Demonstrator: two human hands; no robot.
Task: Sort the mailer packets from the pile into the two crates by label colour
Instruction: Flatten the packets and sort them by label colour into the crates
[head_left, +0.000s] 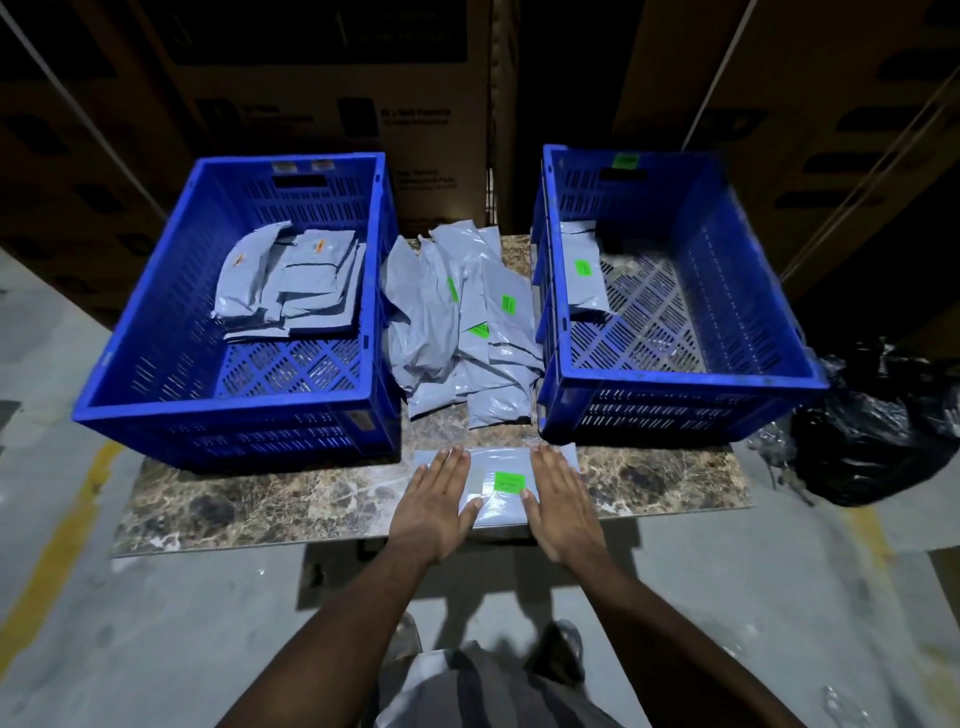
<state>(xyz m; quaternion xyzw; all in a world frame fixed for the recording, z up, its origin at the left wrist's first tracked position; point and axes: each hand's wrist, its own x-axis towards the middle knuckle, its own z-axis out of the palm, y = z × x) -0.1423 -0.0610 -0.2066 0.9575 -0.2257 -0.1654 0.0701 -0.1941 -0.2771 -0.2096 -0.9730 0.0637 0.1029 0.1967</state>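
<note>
Grey mailer packet with a green label, flat on the marble surface, just nearer the person than the pile. Pressed down by left hand and right hand, each grip apart, fingers straight, one on either side of the label. Left of the pile, left crate with orange-labelled packets. Right of the pile, right crate with a green-labelled packet. Beyond that crate, black plastic bag on the floor.
</note>
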